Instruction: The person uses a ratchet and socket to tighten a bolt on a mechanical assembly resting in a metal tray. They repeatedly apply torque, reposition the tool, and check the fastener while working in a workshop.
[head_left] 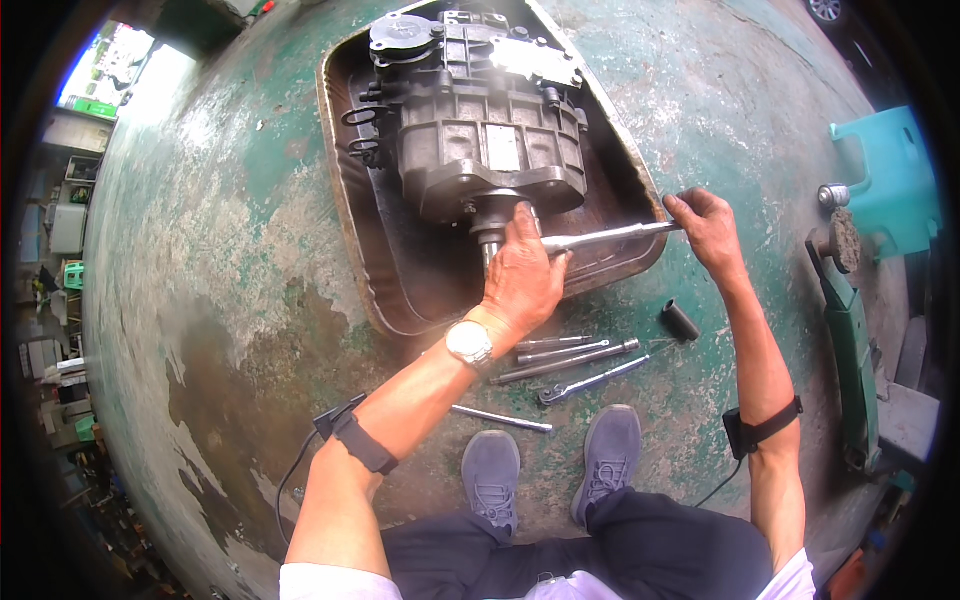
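Observation:
A dark cast-metal gearbox (478, 140) lies in a worn metal tray (356, 270), its shaft (490, 247) pointing toward me. My left hand (523, 272) is closed around the head of a long chrome wrench (605, 235) at the front of the gearbox, beside the shaft, and hides much of that head. My right hand (708, 228) grips the far end of the wrench's handle, over the tray's right rim. Below the tray, several bars and a ratchet (590, 385) lie on the floor, with a dark socket (680, 319) to their right.
A turquoise plastic stool (880, 175), a small can (832, 195) and a green metal stand (850, 370) are at the right. Cluttered shelving (70, 260) lines the left edge. My grey shoes (610, 455) stand on the stained green floor (220, 300), and a car wheel (825, 10) shows top right.

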